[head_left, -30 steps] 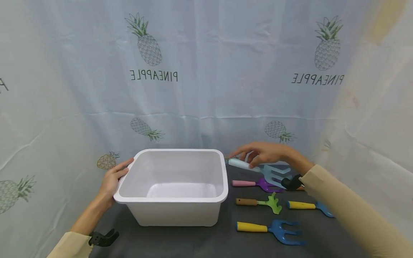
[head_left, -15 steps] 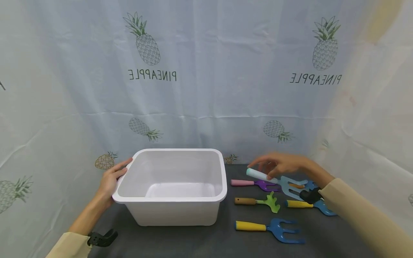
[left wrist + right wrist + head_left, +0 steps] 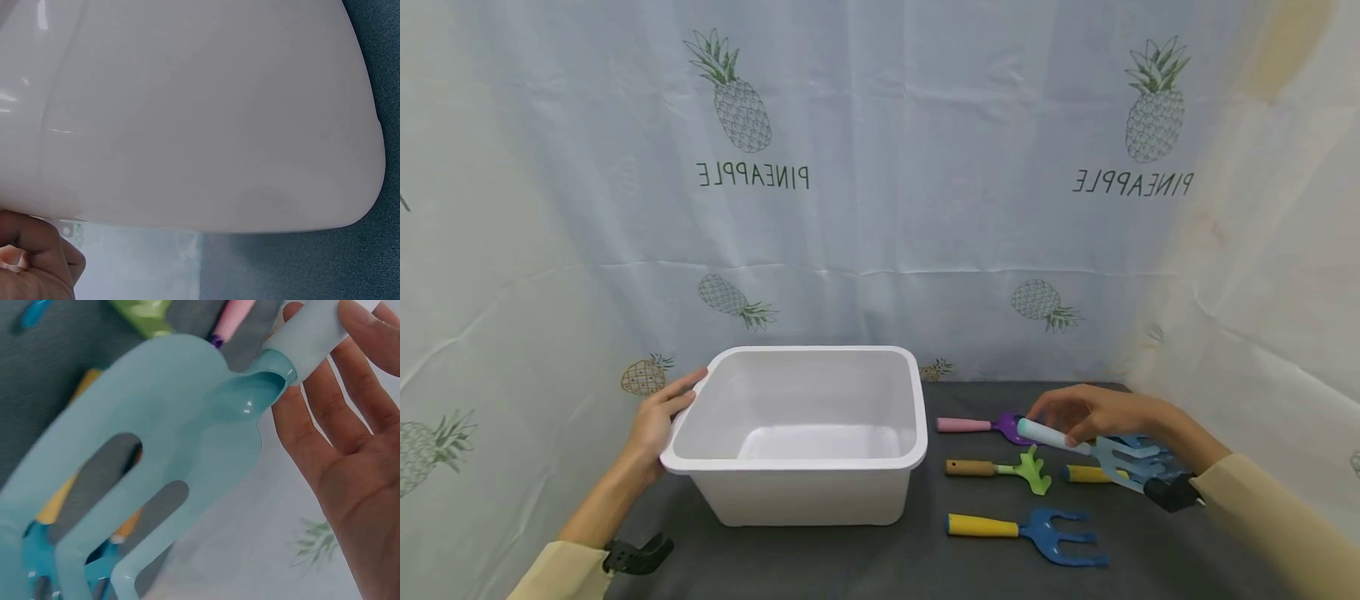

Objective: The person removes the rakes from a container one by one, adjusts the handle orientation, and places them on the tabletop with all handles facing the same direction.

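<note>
At the left rim of a white plastic tub (image 3: 805, 498), my left hand (image 3: 649, 433) grips the edge. The left wrist view shows its curled fingers (image 3: 37, 250) at the tub's edge, beside a broad white wall. My right hand (image 3: 1108, 414) pinches a light-blue hand fork (image 3: 181, 406) by its pale handle, thumb on one side and fingers on the other. The fork hangs over the right part of the table, its tines pointing toward the wrist. Beneath it, other tools are partly covered in the head view.
Right of the tub lie a pink-handled purple fork (image 3: 964, 425), a wooden-handled green rake (image 3: 972, 468) and a yellow-handled blue fork (image 3: 983, 526). Another yellow handle (image 3: 1086, 474) shows under the held fork. A pineapple-print curtain (image 3: 880, 208) hangs behind the dark table (image 3: 880, 567).
My right hand has carried the light-blue hand fork to the right and lower, away from the tub. The left hand and the tub keep their place.
</note>
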`<state>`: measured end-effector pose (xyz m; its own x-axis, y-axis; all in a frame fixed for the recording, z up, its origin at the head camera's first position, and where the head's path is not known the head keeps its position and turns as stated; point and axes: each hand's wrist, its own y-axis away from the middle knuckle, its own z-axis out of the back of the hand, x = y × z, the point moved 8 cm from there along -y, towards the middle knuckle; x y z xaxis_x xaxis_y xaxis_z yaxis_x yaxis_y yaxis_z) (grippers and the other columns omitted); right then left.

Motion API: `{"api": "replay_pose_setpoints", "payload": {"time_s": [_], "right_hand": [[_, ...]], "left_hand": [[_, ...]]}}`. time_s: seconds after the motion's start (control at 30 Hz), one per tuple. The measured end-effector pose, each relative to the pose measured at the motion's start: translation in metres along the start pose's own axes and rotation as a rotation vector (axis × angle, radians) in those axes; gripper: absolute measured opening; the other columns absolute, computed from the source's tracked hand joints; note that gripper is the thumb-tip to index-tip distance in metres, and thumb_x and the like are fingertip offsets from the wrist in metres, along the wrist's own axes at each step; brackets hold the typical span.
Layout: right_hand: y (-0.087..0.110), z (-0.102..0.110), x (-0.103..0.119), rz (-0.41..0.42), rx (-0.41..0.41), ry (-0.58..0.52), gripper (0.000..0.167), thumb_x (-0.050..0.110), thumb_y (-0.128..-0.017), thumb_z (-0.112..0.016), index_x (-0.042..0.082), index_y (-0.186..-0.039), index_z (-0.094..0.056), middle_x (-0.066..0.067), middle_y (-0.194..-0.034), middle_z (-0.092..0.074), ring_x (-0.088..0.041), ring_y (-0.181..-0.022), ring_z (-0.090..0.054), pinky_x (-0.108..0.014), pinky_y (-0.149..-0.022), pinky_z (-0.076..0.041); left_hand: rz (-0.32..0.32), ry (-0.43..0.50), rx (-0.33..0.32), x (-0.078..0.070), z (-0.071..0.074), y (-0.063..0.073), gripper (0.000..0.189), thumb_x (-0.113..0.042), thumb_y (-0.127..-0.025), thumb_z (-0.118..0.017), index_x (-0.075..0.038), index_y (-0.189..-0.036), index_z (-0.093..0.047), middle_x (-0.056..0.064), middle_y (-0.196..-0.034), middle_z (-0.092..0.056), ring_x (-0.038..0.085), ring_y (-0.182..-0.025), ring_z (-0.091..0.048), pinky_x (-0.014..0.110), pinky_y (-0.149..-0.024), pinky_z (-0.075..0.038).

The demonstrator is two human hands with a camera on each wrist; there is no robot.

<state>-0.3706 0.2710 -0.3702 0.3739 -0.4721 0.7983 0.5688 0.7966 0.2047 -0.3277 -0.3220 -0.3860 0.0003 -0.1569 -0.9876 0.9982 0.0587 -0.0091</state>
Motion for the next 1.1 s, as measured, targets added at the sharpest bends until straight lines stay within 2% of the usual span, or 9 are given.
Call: {"api": "replay_pose_setpoints", "payload": {"time_s": [0.2,0.37,0.43,0.6,0.83,0.97,1.03,1.1], "right_hand": [[0.02,-0.008,-0.024,0.023,0.028,-0.08,0.048,-0.003,-0.095,-0.06,0.0,-0.143,-0.053,-0.032,-0.119,-0.063,-0.028,-0.101,-0.065,-0.035,-0.081,-0.057],[0.037,-0.016,-0.045,0.01,0.053,-0.162,0.049,-0.005,-0.094,-0.059,-0.002,-0.143,-0.053,-0.031,-0.114,-0.063,-0.02,-0.096,-0.064,-0.032,-0.078,-0.057],[0.043,-0.019,-0.052,-0.007,0.055,-0.197,0.049,-0.004,-0.094,-0.059,-0.002,-0.142,-0.054,-0.027,-0.115,-0.063,-0.018,-0.097,-0.062,-0.032,-0.077,-0.057],[0.057,-0.029,-0.068,-0.01,0.066,-0.235,0.047,-0.007,-0.092,-0.057,-0.004,-0.139,-0.056,-0.021,-0.122,-0.064,-0.02,-0.102,-0.062,-0.033,-0.08,-0.056],[0.069,-0.042,-0.084,0.024,0.121,-0.283,0.047,-0.011,-0.091,-0.056,-0.007,-0.139,-0.056,-0.028,-0.118,-0.063,-0.027,-0.097,-0.062,-0.032,-0.079,-0.056],[0.074,-0.046,-0.089,0.044,0.143,-0.307,0.049,-0.013,-0.09,-0.055,-0.009,-0.139,-0.056,-0.033,-0.113,-0.061,-0.032,-0.09,-0.058,-0.033,-0.075,-0.055],[0.077,-0.047,-0.093,0.026,0.132,-0.306,0.05,-0.012,-0.088,-0.056,-0.007,-0.138,-0.058,-0.03,-0.111,-0.064,-0.027,-0.087,-0.06,-0.031,-0.074,-0.055],[0.08,-0.049,-0.097,0.009,0.119,-0.299,0.051,-0.012,-0.086,-0.056,-0.006,-0.137,-0.061,-0.027,-0.11,-0.066,-0.021,-0.086,-0.062,-0.029,-0.07,-0.054]], "left_hand": [[0.003,0.005,0.002,0.0,0.0,0.0,0.055,-0.03,-0.113,-0.037,-0.013,-0.164,-0.028,0.015,-0.171,-0.023,-0.008,-0.108,-0.062,0.021,-0.087,-0.056],[0.004,0.009,0.002,0.0,0.0,0.0,0.055,-0.03,-0.113,-0.037,-0.013,-0.164,-0.028,0.013,-0.17,-0.026,-0.008,-0.108,-0.062,0.021,-0.086,-0.057],[0.006,0.014,0.004,0.0,0.0,0.001,0.055,-0.03,-0.113,-0.037,-0.013,-0.164,-0.027,0.012,-0.17,-0.026,-0.008,-0.108,-0.062,0.021,-0.087,-0.057],[0.01,0.02,0.006,-0.001,-0.001,0.001,0.055,-0.029,-0.113,-0.036,-0.012,-0.164,-0.026,0.016,-0.172,-0.02,-0.009,-0.108,-0.062,0.02,-0.087,-0.056],[0.004,0.02,0.011,-0.003,-0.002,0.0,0.055,-0.029,-0.113,-0.035,-0.012,-0.164,-0.025,0.018,-0.172,-0.019,-0.009,-0.108,-0.061,0.021,-0.088,-0.056],[-0.001,0.033,0.009,-0.001,-0.001,0.0,0.055,-0.029,-0.113,-0.036,-0.011,-0.164,-0.026,0.01,-0.166,-0.033,-0.007,-0.108,-0.063,0.022,-0.087,-0.057],[-0.004,0.047,0.011,-0.001,-0.001,0.0,0.055,-0.029,-0.113,-0.038,-0.011,-0.164,-0.027,0.0,-0.156,-0.044,-0.006,-0.108,-0.064,0.022,-0.086,-0.057],[-0.007,0.059,0.011,-0.001,0.0,0.0,0.055,-0.028,-0.112,-0.039,-0.011,-0.164,-0.027,-0.011,-0.146,-0.049,-0.005,-0.107,-0.064,0.022,-0.085,-0.058]]}}
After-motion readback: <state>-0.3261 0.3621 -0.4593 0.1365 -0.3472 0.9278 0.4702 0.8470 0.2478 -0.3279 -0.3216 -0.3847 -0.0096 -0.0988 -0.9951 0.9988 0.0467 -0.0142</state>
